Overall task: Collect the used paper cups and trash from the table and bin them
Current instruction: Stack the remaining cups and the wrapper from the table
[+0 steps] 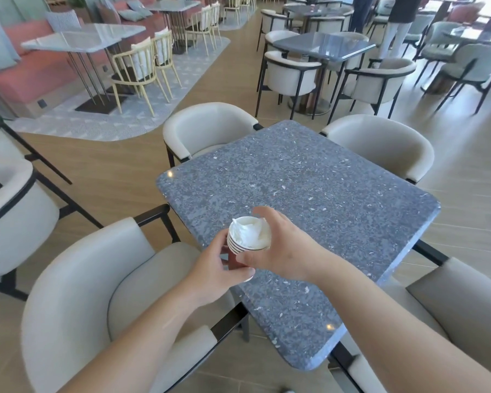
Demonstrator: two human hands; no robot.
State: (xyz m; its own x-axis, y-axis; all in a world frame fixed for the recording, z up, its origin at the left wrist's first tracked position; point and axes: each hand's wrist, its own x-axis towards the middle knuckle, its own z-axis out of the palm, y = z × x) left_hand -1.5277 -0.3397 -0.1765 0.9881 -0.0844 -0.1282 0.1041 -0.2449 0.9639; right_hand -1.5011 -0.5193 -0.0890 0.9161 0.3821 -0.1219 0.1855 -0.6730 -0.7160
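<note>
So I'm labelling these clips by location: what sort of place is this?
Most likely a cafe or restaurant dining area: many speckled tables ringed by cushioned armchairs, a pink banquette along the wall, and stacked paper cups being cleared.

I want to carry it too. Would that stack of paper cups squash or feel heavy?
The stack of brown paper cups probably feels light: only crumpled white tissue shows inside. Nested, it likely resists squashing better than one cup. Both hands, left and right, hold it.
</note>
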